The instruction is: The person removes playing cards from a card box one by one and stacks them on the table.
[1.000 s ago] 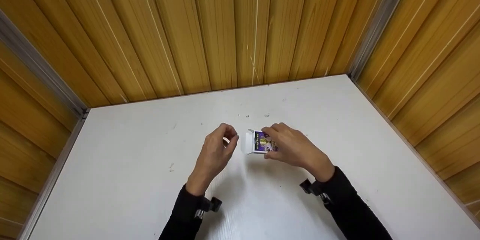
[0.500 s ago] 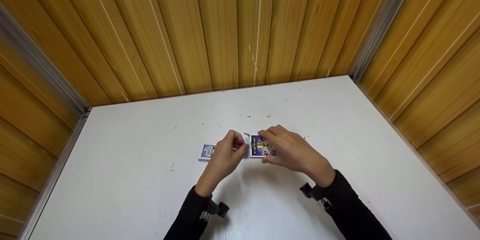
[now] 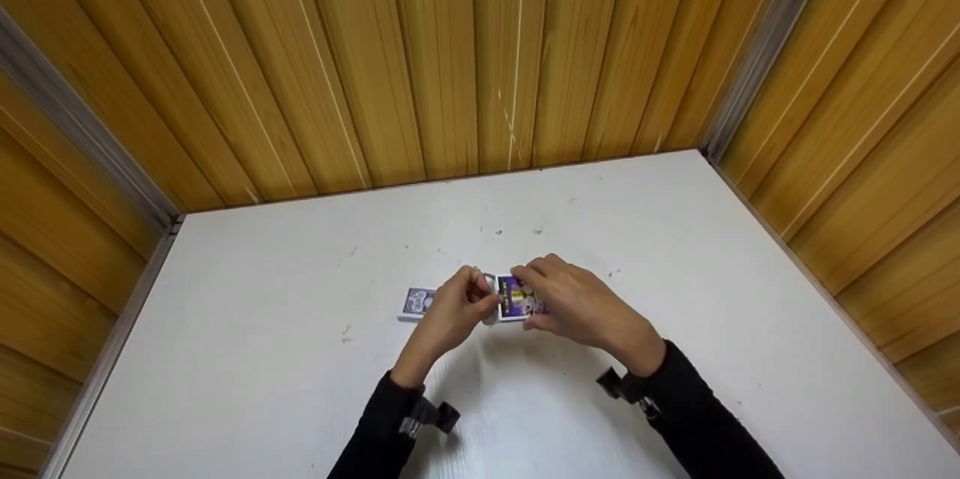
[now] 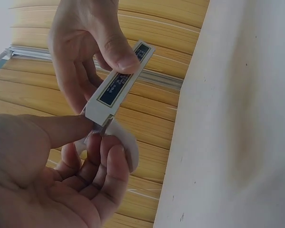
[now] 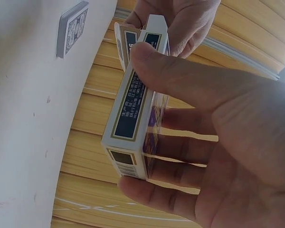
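My right hand (image 3: 585, 303) grips a small playing card box (image 3: 519, 297) with a purple and gold face, thumb on one narrow side and fingers on the other. The box is raised off the table, its flap end toward my left hand (image 3: 457, 310). In the left wrist view, the left thumb touches the box's end corner and curled fingers lie at the white flap (image 4: 123, 142), which stands out from the box. A deck of cards (image 3: 417, 301) with a grey-blue patterned back lies on the table, partly covered by the left hand in the head view.
The white table (image 3: 262, 359) has small scuff marks. Wood-look panel walls (image 3: 435, 59) with grey metal corner posts (image 3: 757, 52) enclose its back and sides. A black camera mount (image 3: 431, 415) sits on each wrist.
My left hand has moved right, from apart to touching the box's flap end, uncovering the deck on the table. The right hand has brought the box slightly left and nearer.
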### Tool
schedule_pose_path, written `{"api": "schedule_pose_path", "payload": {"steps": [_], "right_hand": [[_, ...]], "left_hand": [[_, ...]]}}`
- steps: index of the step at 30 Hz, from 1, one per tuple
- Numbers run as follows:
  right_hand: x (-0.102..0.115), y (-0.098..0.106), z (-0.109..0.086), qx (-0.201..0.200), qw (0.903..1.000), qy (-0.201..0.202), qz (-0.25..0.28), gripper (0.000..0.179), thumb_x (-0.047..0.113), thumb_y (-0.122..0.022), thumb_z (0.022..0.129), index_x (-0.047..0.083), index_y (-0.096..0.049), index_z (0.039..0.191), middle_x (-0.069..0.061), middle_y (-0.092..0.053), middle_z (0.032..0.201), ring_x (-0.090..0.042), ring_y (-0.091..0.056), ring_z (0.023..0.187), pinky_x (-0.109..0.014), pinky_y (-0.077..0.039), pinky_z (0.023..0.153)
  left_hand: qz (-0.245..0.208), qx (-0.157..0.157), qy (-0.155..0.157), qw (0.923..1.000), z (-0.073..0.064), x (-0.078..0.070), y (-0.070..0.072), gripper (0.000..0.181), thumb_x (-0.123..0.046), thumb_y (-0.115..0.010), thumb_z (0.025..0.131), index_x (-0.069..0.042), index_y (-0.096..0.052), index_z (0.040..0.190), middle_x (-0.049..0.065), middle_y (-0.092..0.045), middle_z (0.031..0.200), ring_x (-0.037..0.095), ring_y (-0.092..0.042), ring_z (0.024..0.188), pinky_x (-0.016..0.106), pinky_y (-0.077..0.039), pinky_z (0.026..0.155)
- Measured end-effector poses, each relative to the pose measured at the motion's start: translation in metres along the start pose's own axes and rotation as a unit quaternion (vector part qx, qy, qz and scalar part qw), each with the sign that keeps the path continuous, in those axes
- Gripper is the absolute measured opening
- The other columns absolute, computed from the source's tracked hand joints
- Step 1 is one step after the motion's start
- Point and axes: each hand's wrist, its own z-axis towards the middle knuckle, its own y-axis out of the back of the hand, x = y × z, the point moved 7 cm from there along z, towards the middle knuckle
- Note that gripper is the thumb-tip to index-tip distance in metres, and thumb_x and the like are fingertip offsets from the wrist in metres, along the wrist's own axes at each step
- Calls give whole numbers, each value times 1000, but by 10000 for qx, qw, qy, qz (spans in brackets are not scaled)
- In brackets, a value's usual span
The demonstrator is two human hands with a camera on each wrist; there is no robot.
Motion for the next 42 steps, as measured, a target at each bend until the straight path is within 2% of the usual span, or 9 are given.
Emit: {"api": "schedule_pose_path", "payload": {"steps": [11,17,20,22,27,31,36,39,42], "right_hand": [[-1,-3,0,60,10000,-43,-22,71,30,-89,83,2,-57,139,-12,-63,123,-28,-60,114,-41,-55,90],[-4,-3,1,33,9999,-87,77,70,29,-89,82,0,-57,137,-12,-64,122,-27,-60,110,-40,-55,87],[-7,-3,1,74,9997,-150,166,70,28,-89,82,-1,-57,138,-13,-64,122,-27,-60,110,-40,-54,87],[-10,-3,1,103,9995,-200,206,71,28,-88,83,-1,-56,139,-13,-64,122,-27,-60,112,-41,-54,88],[-14,-1,0,110,9992,-318,214,71,31,-88,83,0,-56,139,-13,-64,122,-27,-60,111,-41,-55,86],[-14,-1,1,100,9992,-338,199,70,32,-88,84,1,-56,138,-13,-65,120,-26,-60,109,-40,-55,84],[-15,-2,0,81,9993,-337,172,70,32,-87,84,0,-56,139,-13,-65,120,-25,-60,106,-39,-55,82],[-15,-3,-1,70,9992,-346,169,71,32,-87,84,0,-56,139,-13,-65,120,-25,-60,106,-39,-55,81],[-16,-3,-1,83,9992,-342,174,70,31,-87,85,1,-56,140,-13,-65,121,-25,-60,107,-39,-55,82]], "left_hand": [[1,60,81,9999,0,2,-2,17,-6,-71,95,-5,-54,94,0,-58,82,11,-56,75,22,-46,64],[-421,58,171,9989,0,-1,-1,15,0,-67,95,-4,-53,95,2,-57,83,12,-57,75,22,-51,64],[-478,-26,60,9988,0,-4,3,12,3,-66,94,-1,-56,100,4,-62,88,13,-58,77,22,-52,65],[-322,-118,-76,9994,0,-7,6,13,4,-63,93,-1,-58,103,5,-63,90,13,-57,78,22,-50,66],[539,-419,-531,9963,-3,-15,15,21,7,-59,88,-6,-59,104,3,-58,92,15,-54,81,26,-47,67],[1108,-518,-984,9876,-4,-21,15,25,11,-62,82,-7,-62,100,8,-55,114,20,-56,97,32,-49,79],[1577,-236,-1455,9764,-7,-27,9,26,14,-64,81,-8,-69,95,12,-51,140,28,-53,122,41,-48,97],[1934,-77,-1567,9685,-9,-28,7,23,10,-67,83,-10,-71,95,11,-54,139,29,-46,130,44,-44,104],[2250,94,-1635,9605,-12,-28,5,17,2,-76,87,-9,-72,100,12,-53,137,30,-44,130,44,-45,104]]}}
